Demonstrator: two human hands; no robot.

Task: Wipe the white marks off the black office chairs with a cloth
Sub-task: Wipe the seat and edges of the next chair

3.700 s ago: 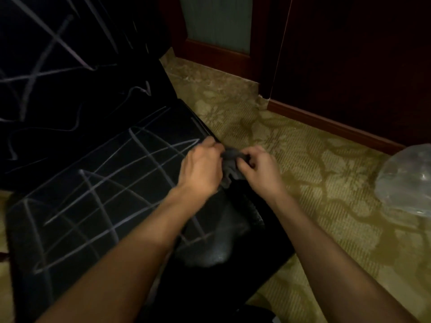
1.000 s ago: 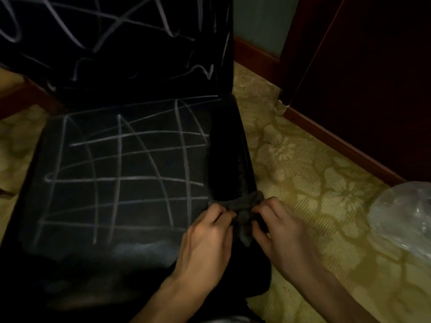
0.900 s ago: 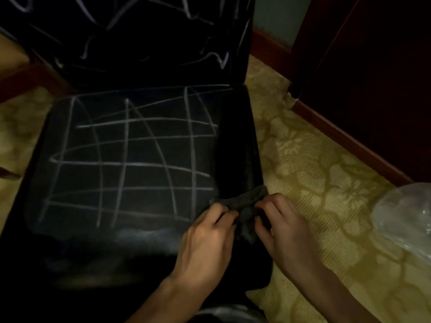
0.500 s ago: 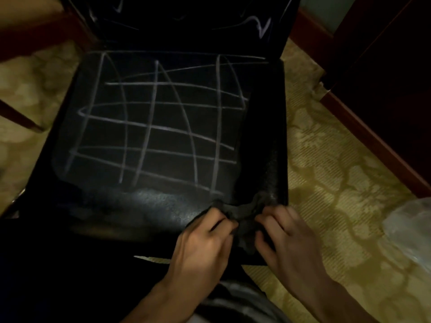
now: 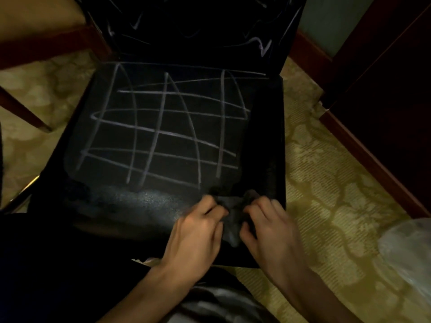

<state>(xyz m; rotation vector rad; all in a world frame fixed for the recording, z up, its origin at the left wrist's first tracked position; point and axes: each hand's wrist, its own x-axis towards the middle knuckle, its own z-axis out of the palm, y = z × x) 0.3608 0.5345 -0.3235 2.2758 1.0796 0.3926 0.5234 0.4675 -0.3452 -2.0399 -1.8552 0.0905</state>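
While both hands, left (image 5: 196,231) and right (image 5: 270,227), grip the cloth (image 5: 233,210), at chair seat (image 5: 116,206) front-right edge, white marks (image 5: 163,127) behind

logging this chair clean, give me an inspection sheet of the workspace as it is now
surface: black seat, white grid marks over most of it; front strip and right strip look free of lines
job's things: dark cloth bunched at the seat's front right corner; backrest carries white scribbles
clutter: clear plastic bag on the carpet at right
hands: left hand and right hand both grip the cloth, fingers curled on it
cables: nothing seen
surroundings: patterned green-gold carpet, dark wood panel and baseboard at right, wooden leg at left
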